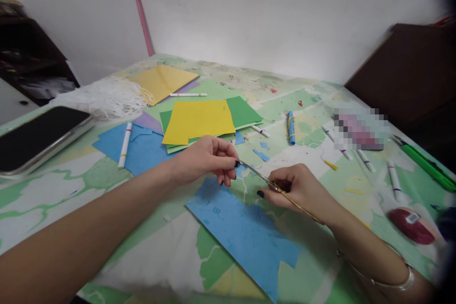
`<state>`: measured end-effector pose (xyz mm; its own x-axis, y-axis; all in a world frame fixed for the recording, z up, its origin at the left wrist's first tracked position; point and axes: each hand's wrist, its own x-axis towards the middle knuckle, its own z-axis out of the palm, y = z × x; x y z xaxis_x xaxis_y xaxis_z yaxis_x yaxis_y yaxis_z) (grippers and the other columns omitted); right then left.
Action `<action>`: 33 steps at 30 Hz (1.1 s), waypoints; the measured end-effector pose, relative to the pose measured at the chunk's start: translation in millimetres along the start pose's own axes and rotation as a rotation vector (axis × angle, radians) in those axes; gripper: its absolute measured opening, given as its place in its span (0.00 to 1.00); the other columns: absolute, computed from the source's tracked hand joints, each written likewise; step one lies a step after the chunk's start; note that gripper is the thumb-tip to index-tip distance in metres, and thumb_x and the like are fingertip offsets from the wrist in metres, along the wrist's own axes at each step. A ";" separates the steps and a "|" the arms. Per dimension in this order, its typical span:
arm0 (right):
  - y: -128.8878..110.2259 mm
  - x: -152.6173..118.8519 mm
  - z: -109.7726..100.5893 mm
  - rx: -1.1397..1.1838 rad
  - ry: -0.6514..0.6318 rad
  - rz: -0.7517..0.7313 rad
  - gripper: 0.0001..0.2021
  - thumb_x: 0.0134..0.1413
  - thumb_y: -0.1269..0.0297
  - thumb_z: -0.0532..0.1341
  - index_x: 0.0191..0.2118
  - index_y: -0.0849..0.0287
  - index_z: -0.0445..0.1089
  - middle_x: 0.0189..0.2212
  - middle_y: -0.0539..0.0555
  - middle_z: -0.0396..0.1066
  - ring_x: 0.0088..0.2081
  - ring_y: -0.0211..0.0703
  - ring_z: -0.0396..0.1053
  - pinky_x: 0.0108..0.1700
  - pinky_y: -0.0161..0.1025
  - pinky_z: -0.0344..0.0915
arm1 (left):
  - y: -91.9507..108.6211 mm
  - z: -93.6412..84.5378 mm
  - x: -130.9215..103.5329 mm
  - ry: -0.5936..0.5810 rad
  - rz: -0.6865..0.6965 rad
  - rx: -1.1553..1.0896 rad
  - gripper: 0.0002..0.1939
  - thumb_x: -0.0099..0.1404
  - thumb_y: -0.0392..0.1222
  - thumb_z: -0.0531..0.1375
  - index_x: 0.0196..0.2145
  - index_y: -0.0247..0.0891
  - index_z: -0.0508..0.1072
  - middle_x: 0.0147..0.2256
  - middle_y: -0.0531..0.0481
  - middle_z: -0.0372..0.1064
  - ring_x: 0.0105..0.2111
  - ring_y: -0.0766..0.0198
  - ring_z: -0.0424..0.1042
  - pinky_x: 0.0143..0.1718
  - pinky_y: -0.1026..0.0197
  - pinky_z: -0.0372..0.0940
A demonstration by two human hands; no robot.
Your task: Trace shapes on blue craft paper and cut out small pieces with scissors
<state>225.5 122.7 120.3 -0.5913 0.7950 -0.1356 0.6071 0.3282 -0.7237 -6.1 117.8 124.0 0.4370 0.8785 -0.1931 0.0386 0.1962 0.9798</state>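
My right hand [299, 187] is closed around a slim pair of scissors [260, 174] with gold-coloured handles, their blades pointing left. My left hand [213, 159] is in a pinch, thumb and fingertips meeting right at the scissors' tips. Whatever lies between those fingertips is too small to make out; a bit of blue shows just beneath them. Under both hands lies a blue sheet [235, 228] with a notched right end. Small blue scraps [261, 154] are scattered beyond the hands. Farther right stands a rolled blue tube [291, 128] tied with yellow, a white string trailing from it.
Yellow sheets [199, 121] lie on green ones [245, 110], beside blue sheets [149, 152]. Left are white string [107, 97], a phone [39, 137] and a marker [124, 146]. Right are several markers [394, 178], a green cutter [427, 164], dark red yarn [411, 225] and a pixelated item.
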 end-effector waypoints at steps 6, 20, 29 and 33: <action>-0.4 0.3 -0.1 0.041 -0.013 0.000 0.19 0.47 0.61 0.59 0.16 0.59 0.48 0.16 0.44 0.41 0.21 0.31 0.41 0.19 0.32 0.40 | 5.3 0.9 -0.5 0.048 0.005 0.037 0.02 0.58 0.31 0.58 0.28 0.33 0.68 0.20 0.51 0.72 0.19 0.69 0.72 0.18 0.72 0.64; 2.6 1.2 1.9 0.127 -0.006 -0.014 0.19 0.49 0.57 0.59 0.18 0.58 0.50 0.17 0.44 0.42 0.21 0.31 0.42 0.20 0.32 0.40 | 8.1 3.6 -3.3 0.065 0.039 0.042 0.01 0.58 0.31 0.57 0.29 0.33 0.68 0.19 0.52 0.71 0.18 0.69 0.71 0.17 0.72 0.64; 1.8 1.4 0.5 -0.115 0.098 -0.068 0.18 0.48 0.57 0.60 0.17 0.61 0.55 0.15 0.44 0.45 0.20 0.31 0.43 0.20 0.32 0.41 | 8.9 0.5 -2.7 0.139 0.081 0.133 0.02 0.56 0.30 0.58 0.29 0.33 0.69 0.18 0.55 0.69 0.16 0.73 0.67 0.15 0.75 0.59; -0.6 1.4 1.0 -0.224 0.171 -0.113 0.18 0.47 0.59 0.61 0.16 0.61 0.54 0.14 0.43 0.45 0.19 0.30 0.44 0.20 0.31 0.42 | 10.5 1.6 -2.2 0.159 0.073 0.160 0.03 0.54 0.29 0.57 0.29 0.33 0.69 0.18 0.55 0.68 0.16 0.73 0.66 0.15 0.74 0.59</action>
<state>223.8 123.1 119.9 -0.5753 0.8152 0.0666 0.6561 0.5086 -0.5576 -5.2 117.3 134.8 0.2976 0.9478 -0.1148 0.1600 0.0691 0.9847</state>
